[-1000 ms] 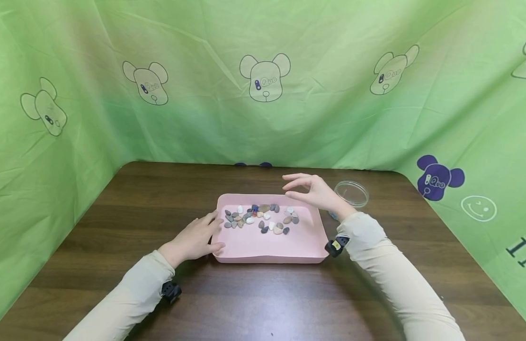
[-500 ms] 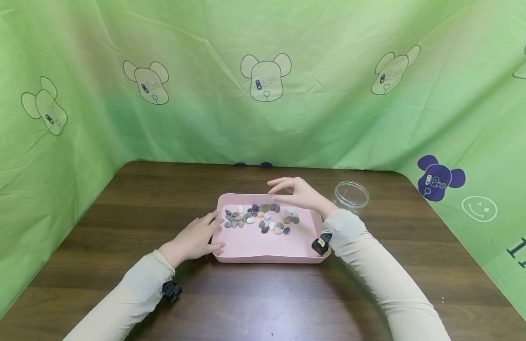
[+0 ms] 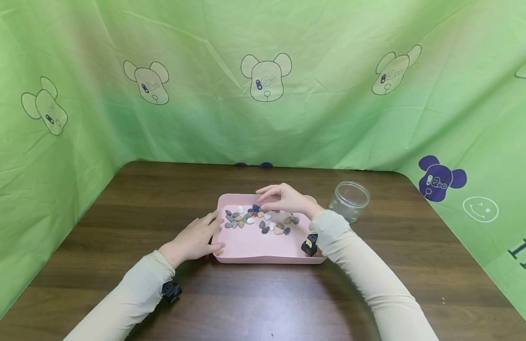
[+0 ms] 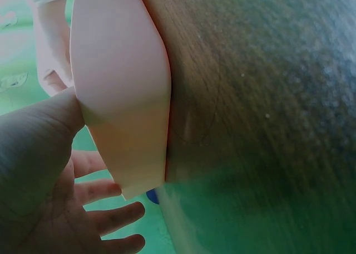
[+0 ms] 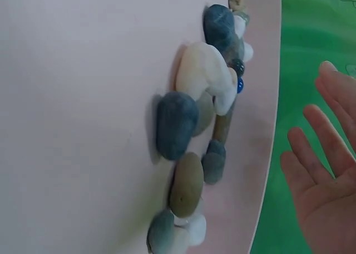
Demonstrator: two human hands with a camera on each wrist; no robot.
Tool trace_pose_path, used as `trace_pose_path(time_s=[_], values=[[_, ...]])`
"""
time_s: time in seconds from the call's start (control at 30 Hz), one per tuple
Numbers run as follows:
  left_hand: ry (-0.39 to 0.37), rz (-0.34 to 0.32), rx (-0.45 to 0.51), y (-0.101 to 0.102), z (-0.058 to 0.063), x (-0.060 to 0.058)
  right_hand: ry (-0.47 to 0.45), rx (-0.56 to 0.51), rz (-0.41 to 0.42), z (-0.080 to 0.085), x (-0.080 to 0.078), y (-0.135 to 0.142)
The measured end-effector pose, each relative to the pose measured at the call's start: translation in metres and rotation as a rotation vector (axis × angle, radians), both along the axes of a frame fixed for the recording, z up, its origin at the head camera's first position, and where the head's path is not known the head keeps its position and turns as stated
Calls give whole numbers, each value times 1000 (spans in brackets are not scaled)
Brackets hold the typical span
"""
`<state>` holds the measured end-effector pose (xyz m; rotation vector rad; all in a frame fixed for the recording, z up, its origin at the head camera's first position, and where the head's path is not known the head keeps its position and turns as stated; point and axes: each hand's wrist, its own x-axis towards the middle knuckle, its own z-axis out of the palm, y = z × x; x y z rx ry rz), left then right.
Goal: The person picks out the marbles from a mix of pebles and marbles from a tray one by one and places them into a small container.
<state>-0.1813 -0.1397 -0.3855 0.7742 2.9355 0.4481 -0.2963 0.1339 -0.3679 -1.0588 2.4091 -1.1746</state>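
A pink tray point(image 3: 245, 246) lies on the table with several smooth pebbles point(image 3: 240, 225) spread across its back half. My left hand point(image 3: 193, 240) rests at the tray's left rim, fingers over the edge. In the left wrist view its fingers point(image 4: 114, 217) look straight and spread beside the pink wall. Over the back right of the pebbles hovers my right hand point(image 3: 288, 199), fingers loosely stretched and nothing between them. The right wrist view shows grey, cream and white stones, such as a dark grey pebble point(image 5: 177, 126), and a blue glass bead point(image 5: 240, 86). The right hand hides some pebbles.
A clear round jar point(image 3: 350, 201) stands on the brown wooden table point(image 3: 263, 303), just right of the tray. Behind and beside the table hangs a green curtain point(image 3: 194, 128) with bear drawings. The right sleeve point(image 3: 365, 265) reaches across the tray's right edge.
My right hand has moved left and a little down, from the tray's back right corner to above the pebbles, uncovering the jar. My left hand has stayed at the rim.
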Motion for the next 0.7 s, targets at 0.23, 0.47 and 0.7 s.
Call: trace_pose_path(time_s=[0.23,0.47,0.7], values=[[-6,0,5,0,1,1,-9,44,9,-9,-4,-7],[-8,1,3,0,1,2,-66,74,-8,-20,-7,-10],[-11,2,8,1,3,2,-35,65,16,-25,-8,-14]])
